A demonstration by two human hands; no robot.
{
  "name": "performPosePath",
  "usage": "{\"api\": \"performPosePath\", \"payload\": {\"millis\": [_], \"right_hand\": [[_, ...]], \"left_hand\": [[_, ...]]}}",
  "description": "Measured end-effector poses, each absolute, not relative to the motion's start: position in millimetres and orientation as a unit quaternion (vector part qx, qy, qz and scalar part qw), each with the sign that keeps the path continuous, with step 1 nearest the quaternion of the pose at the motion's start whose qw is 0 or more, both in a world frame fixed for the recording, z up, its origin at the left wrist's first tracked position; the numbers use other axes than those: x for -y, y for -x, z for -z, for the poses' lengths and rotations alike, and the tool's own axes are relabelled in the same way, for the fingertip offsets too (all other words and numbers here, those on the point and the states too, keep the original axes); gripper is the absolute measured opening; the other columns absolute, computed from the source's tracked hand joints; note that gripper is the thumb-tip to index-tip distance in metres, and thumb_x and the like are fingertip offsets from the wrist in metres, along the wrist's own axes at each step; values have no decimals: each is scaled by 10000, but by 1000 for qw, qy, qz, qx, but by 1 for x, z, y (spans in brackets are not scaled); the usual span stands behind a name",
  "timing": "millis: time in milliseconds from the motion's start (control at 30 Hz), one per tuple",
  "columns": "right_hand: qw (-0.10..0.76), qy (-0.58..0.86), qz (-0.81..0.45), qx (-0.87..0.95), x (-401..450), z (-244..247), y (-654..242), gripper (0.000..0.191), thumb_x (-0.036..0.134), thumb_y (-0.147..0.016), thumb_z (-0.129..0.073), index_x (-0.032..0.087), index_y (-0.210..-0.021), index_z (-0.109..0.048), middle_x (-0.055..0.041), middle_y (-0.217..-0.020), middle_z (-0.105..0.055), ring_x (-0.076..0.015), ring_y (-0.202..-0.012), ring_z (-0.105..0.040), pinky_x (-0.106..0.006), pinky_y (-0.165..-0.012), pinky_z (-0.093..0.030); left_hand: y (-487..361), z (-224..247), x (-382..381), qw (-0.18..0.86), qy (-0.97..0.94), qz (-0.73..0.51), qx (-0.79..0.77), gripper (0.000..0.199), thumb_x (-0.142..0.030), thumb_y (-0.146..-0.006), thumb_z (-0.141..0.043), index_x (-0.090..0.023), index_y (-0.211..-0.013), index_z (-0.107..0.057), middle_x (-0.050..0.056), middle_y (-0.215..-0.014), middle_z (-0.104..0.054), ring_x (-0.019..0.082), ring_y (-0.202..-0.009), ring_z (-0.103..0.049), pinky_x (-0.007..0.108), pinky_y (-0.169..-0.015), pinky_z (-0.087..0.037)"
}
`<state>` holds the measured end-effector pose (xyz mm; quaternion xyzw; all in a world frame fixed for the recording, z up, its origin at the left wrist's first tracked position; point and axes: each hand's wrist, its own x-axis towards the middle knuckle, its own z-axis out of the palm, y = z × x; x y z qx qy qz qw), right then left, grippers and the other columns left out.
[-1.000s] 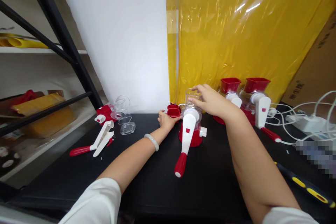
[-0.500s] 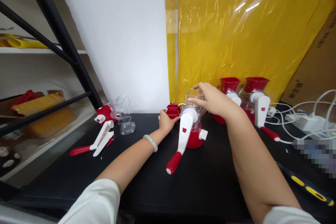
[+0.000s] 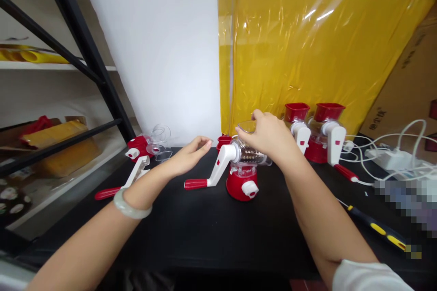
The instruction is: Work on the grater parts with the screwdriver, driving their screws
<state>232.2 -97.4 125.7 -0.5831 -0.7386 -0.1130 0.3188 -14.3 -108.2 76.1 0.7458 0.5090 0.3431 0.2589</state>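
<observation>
Head view: grinder (image 3: 241,186) stands upright on the tabletop (image 3: 211,241), in front of the yellow film (image 3: 293,45). Right hand (image 3: 269,134) has thumb and fingers pinching its clear chute (image 3: 247,126). Risk: sideways pull up there could tip or twist the whole unit if the base isn't stuck down; knob (image 3: 250,189) position doesn't tell me. Hard squeeze could crack or unseat the chute. Crank (image 3: 218,166) sticks out left, below left hand (image 3: 191,157); a low sweep could snag it. Left fingers straight, loosely spread, nothing visible in them. Red hopper (image 3: 224,141) sits just behind; a swinging grinder could shove it. Clear parts (image 3: 160,145) farther left look easy to knock.
</observation>
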Motion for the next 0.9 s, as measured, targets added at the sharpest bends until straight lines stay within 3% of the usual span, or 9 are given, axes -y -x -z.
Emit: {"api": "performPosePath", "payload": {"millis": [133,233,433,533,633,733,800,900], "right_hand": [[323,596,116,726,106,-126,-219,581,653,-820,-574,125,-1059,-623,-178,-908,-682,-350,-874,-680,-434,-746,-513],[327,597,107,724,112,-127,-210,594,653,-819,-569,113,-1062,-615,-182,-898,-680,-347,-874,-676,-439,-750,-512],[389,572,92,716,129,-126,-199,673,630,-778,-651,102,-1180,-538,-206,-986,-672,-367,-934,-667,-473,-813,-500],[428,553,49,713,134,-122,-205,649,630,-800,-638,108,-1171,-536,-199,-972,-672,-366,-940,-663,-476,-820,-493],[497,515,-44,697,136,-106,-223,512,625,-890,-509,152,-1081,-564,-117,-844,-662,-303,-870,-662,-436,-806,-492],[596,470,-104,643,142,-75,-242,379,590,-848,-571,211,-861,-568,-53,-777,-631,-259,-849,-624,-432,-864,-468],[658,402,-221,597,149,-50,-246,402,615,-758,-662,227,-784,-559,-47,-817,-639,-243,-886,-598,-418,-905,-454],[664,355,-288,591,154,-21,-237,502,726,-710,-634,231,-744,-559,-35,-745,-646,-214,-761,-620,-384,-798,-504]], "left_hand": [[0,-75,135,240,-785,-368,-437,461,-540,-923,-492,-197,-1228,-531,124,-1240,-656,252,-1110,-634,400,-953,-499],[-12,-57,136,176,-789,-397,-434,458,-500,-937,-490,-192,-1274,-514,117,-1162,-681,248,-1038,-651,393,-912,-498],[-26,-41,131,94,-740,-461,-481,321,-463,-986,-362,-202,-1070,-529,13,-747,-634,198,-689,-626,328,-713,-461],[-28,-40,128,100,-728,-478,-481,262,-446,-975,-380,-222,-1020,-507,-22,-683,-585,177,-599,-609,299,-640,-448],[-22,-39,125,169,-703,-498,-479,212,-418,-965,-378,-232,-968,-479,-44,-662,-562,151,-531,-598,273,-581,-459],[-12,-38,126,200,-670,-519,-492,183,-399,-947,-388,-236,-943,-471,-60,-604,-523,146,-498,-571,261,-545,-462],[-7,-39,129,209,-661,-521,-498,200,-421,-932,-405,-236,-924,-481,-53,-615,-541,147,-510,-570,261,-540,-461],[-2,-41,135,221,-655,-516,-506,204,-439,-912,-415,-243,-910,-472,-62,-598,-538,145,-490,-552,260,-528,-445]]}}
